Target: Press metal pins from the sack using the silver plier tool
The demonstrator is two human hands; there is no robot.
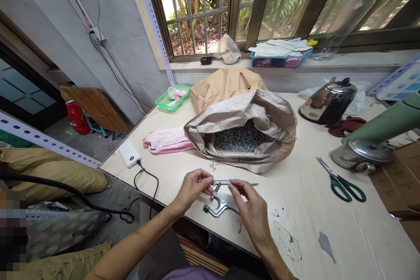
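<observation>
Both hands meet over the near part of the table, a slim grey metal bar [223,182] between them. My left hand [196,187] is closed in a pinch at the bar's left end. Farther right along it, the fingers of my right hand [249,203] are pinched; a pointed tip shows beyond them. Just below lies a grey C-shaped metal tool [220,211], its handle partly under my right hand. A dark spring-like piece with a red end [212,198] sits by its opening. Several small metal pins [214,165] lie behind my left hand.
An open sack [210,116] full of small dark metal pieces [239,136] stands behind the hands. Left are a pink-white cloth [169,140], a cabled white power bank [129,154] and a green basket [172,104]. Scissors [341,186], a kettle [323,103] and a lidded metal mug [361,156] are right.
</observation>
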